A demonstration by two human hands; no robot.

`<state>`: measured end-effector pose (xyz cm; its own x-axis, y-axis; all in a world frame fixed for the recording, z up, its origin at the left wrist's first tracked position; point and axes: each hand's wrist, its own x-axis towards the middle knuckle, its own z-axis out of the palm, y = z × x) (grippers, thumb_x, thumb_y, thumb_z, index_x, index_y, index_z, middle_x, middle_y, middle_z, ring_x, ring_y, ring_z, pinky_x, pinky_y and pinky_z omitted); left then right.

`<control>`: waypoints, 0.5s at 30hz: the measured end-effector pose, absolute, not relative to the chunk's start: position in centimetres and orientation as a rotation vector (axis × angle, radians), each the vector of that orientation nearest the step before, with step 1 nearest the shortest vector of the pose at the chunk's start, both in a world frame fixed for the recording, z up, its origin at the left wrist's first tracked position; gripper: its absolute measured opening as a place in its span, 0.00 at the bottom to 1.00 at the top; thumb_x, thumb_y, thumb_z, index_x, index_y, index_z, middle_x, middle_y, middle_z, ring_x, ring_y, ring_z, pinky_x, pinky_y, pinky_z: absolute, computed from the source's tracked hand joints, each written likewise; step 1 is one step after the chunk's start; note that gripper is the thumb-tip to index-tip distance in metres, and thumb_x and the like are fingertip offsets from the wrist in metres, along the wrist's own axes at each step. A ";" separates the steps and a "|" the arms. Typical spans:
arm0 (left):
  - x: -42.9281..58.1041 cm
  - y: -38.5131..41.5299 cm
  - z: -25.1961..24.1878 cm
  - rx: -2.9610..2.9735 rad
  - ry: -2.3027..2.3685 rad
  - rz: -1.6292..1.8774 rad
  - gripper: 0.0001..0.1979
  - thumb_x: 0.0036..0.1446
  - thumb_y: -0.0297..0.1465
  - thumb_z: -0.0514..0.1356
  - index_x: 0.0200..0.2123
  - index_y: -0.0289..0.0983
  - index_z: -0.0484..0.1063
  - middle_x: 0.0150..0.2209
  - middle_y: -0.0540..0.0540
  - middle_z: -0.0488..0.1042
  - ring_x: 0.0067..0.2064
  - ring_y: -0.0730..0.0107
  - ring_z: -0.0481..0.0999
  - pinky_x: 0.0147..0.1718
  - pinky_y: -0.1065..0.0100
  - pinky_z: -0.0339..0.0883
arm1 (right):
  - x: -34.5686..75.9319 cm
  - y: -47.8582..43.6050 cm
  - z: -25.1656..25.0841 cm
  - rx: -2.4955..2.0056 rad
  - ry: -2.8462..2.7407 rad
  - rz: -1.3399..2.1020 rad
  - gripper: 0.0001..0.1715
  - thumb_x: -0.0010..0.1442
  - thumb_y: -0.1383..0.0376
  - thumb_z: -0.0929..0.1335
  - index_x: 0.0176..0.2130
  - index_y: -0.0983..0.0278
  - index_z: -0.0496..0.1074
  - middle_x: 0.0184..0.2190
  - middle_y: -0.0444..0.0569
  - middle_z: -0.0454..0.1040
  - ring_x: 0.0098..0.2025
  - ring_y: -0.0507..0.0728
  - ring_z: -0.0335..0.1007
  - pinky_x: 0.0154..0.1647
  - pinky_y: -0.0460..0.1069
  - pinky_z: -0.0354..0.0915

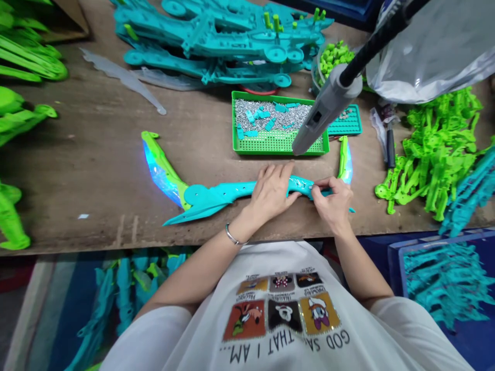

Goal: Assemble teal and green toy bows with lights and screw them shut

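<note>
A long teal toy blade (220, 196) lies along the near edge of the wooden workbench (100, 154). A green and clear glowing blade tip (160, 170) is at its left end, a second one (344, 162) at its right end. My left hand (270, 193) rests flat over the middle of the teal piece, fingers stretched across it. My right hand (334, 203) pinches the teal piece near its right end, fingers curled. A grey hanging power screwdriver (323, 116) dangles just above and behind my hands.
A green tray (270, 147) of silver screws and small teal bits sits behind my hands. Stacked teal parts (220, 36) fill the back. Green parts (436, 149) pile at right, more at left (23, 56). A blue crate (444, 273) of teal parts is at lower right.
</note>
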<state>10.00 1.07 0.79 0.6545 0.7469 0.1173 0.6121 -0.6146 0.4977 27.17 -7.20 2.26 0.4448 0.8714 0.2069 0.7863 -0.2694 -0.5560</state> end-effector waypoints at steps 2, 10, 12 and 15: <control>10.1 1.1 0.6 2.459 1.067 0.471 0.39 0.60 0.41 0.68 0.67 0.29 0.59 0.57 0.30 0.74 0.59 0.41 0.71 0.62 0.46 0.63 | 27.1 -7.0 2.4 -2.080 -1.385 0.196 0.04 0.56 0.64 0.70 0.30 0.60 0.76 0.28 0.45 0.81 0.34 0.59 0.75 0.46 0.56 0.68; 10.1 1.0 0.4 2.423 1.040 0.522 0.42 0.58 0.38 0.70 0.68 0.27 0.58 0.56 0.28 0.72 0.60 0.39 0.70 0.62 0.43 0.63 | 26.6 -6.4 2.5 -2.077 -1.473 0.194 0.06 0.56 0.67 0.69 0.28 0.60 0.75 0.28 0.47 0.81 0.34 0.59 0.73 0.43 0.56 0.67; 10.1 1.2 0.3 2.417 1.033 0.538 0.44 0.57 0.39 0.71 0.69 0.27 0.57 0.57 0.28 0.71 0.60 0.39 0.70 0.62 0.42 0.64 | 26.5 -6.2 2.3 -2.078 -1.544 0.174 0.07 0.57 0.68 0.69 0.28 0.60 0.76 0.29 0.48 0.82 0.34 0.60 0.73 0.42 0.56 0.67; 9.8 1.4 0.3 2.400 1.011 0.572 0.45 0.55 0.40 0.72 0.69 0.29 0.57 0.59 0.29 0.70 0.61 0.38 0.69 0.62 0.42 0.64 | 26.9 -5.7 2.3 -2.101 -1.687 0.183 0.09 0.59 0.69 0.69 0.31 0.61 0.79 0.32 0.50 0.83 0.38 0.62 0.74 0.45 0.58 0.68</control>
<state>9.80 1.41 0.31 0.6415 0.7429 0.1914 0.5467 -0.6177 0.5654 26.94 -5.71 2.33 0.2481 0.9544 0.1660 0.8965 -0.1613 -0.4126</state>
